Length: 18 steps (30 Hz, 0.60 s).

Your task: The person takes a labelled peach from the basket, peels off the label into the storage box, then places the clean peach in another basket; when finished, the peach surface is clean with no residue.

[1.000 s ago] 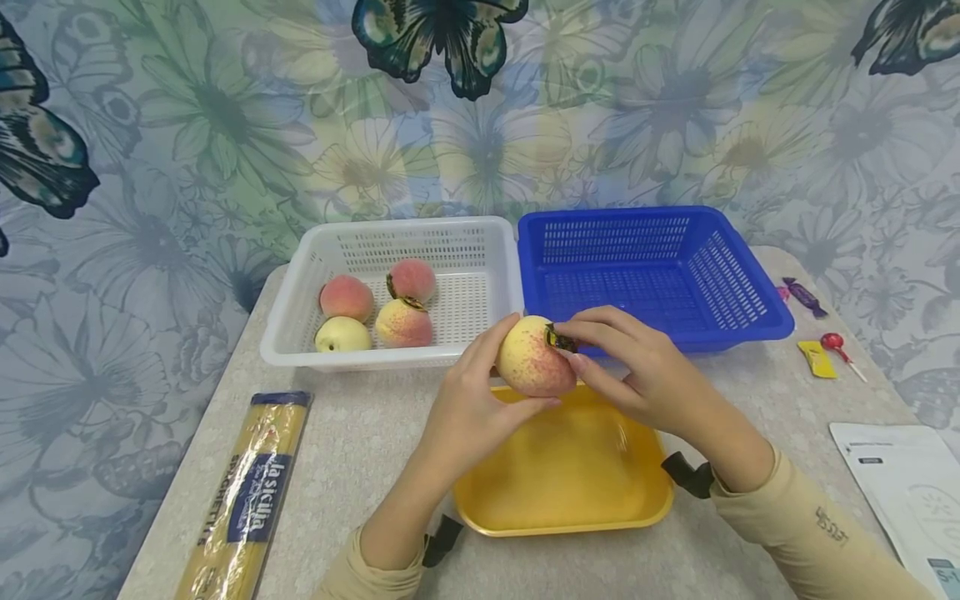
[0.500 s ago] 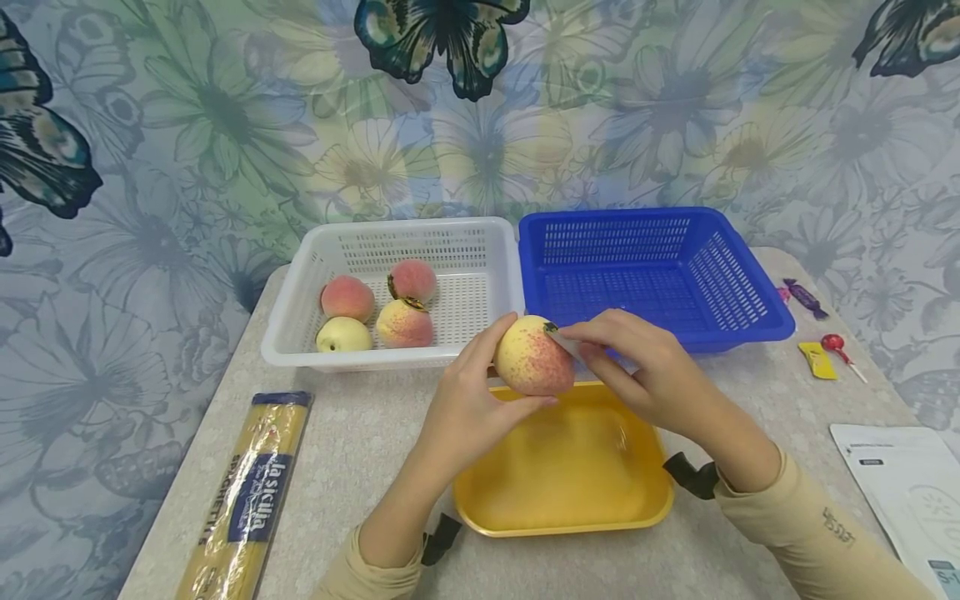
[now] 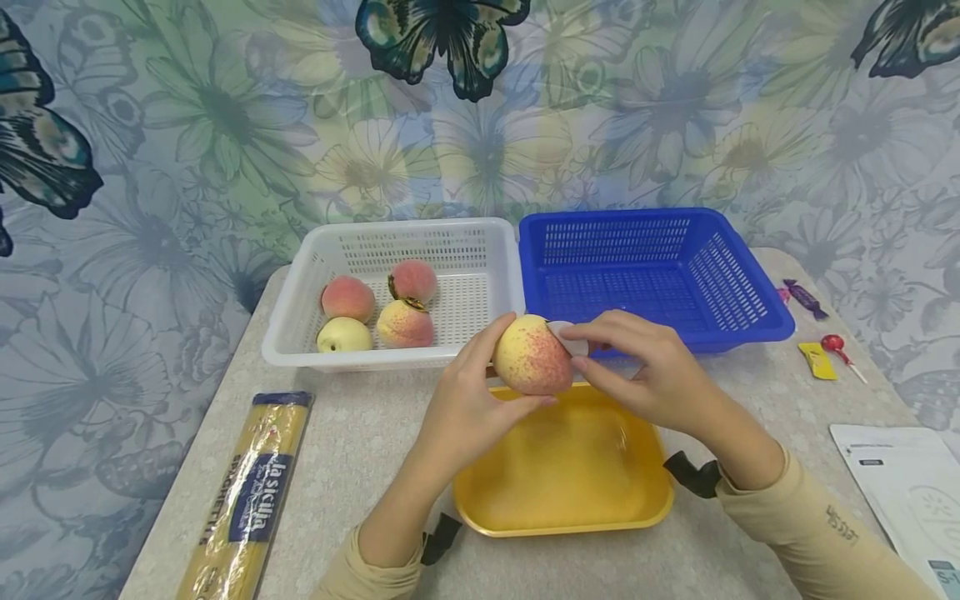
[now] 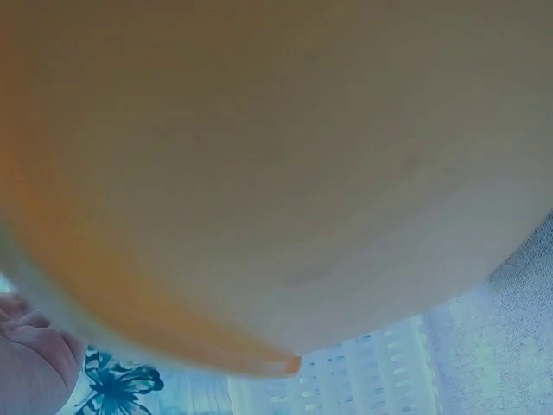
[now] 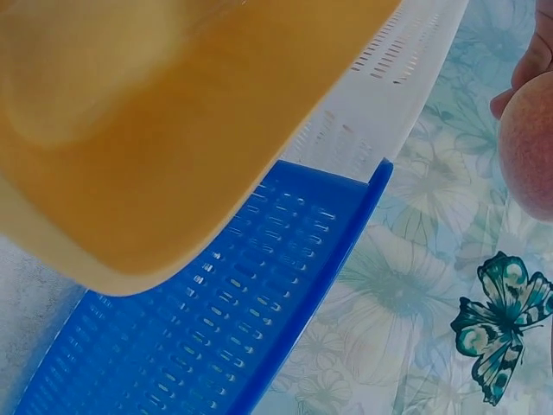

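Observation:
Above the yellow tray, my left hand holds a yellow-red peach between its thumb and fingers. My right hand pinches a small sticker at the peach's right side. The sticker's pale back faces up, and its left edge still meets the peach's skin. In the right wrist view the peach shows at the right edge, with some fingertips beside it. The left wrist view is mostly filled by a blurred tray surface.
A white basket at the back left holds two reddish peaches, a yellow-red one and a pale yellow fruit. Beside it stands a blue basket. A spaghetti pack lies left; candies and a white packet lie right.
The black and gold sticker has been peeled back from the peach, so its pale back now shows. My right fingers have shifted slightly right; my left hand has hardly moved.

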Available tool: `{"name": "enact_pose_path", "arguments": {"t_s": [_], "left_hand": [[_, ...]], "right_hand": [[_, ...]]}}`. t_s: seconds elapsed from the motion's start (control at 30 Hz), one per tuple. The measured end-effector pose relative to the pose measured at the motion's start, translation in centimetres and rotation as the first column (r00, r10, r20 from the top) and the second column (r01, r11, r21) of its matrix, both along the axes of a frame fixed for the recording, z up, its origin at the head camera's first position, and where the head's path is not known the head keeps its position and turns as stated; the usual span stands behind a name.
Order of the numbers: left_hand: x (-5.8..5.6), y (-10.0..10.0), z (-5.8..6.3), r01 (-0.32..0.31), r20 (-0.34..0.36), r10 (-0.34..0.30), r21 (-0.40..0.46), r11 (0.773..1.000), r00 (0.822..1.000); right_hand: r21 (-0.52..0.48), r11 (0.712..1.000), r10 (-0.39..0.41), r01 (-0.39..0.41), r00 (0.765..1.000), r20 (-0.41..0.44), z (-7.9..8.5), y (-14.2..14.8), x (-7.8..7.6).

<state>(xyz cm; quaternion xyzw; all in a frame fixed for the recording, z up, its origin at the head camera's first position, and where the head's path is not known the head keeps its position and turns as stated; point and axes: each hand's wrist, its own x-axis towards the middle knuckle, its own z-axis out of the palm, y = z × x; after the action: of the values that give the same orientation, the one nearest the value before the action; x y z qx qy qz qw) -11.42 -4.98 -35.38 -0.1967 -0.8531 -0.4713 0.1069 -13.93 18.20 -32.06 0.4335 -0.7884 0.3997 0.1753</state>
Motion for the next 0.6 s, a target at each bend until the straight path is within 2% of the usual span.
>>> {"name": "enact_pose_path", "arguments": {"t_s": [0.23,0.33,0.6], "left_hand": [[-0.1,0.0,0.0,0.002,0.005,-0.002,0.002,1.0,1.0],[-0.1,0.0,0.0,0.003,0.008,-0.003,0.002,1.0,1.0],[0.0,0.0,0.0,-0.005,0.014,0.005,-0.008,1.0,1.0]], "right_hand": [[-0.052,0.999,0.019,-0.018,0.999,0.032,0.2,0.2,0.0],[-0.052,0.999,-0.006,0.009,0.998,0.06,0.2,0.5,0.0],[-0.08,0.991,-0.103,0.107,0.993,0.06,0.2,1.3,0.1]]}}
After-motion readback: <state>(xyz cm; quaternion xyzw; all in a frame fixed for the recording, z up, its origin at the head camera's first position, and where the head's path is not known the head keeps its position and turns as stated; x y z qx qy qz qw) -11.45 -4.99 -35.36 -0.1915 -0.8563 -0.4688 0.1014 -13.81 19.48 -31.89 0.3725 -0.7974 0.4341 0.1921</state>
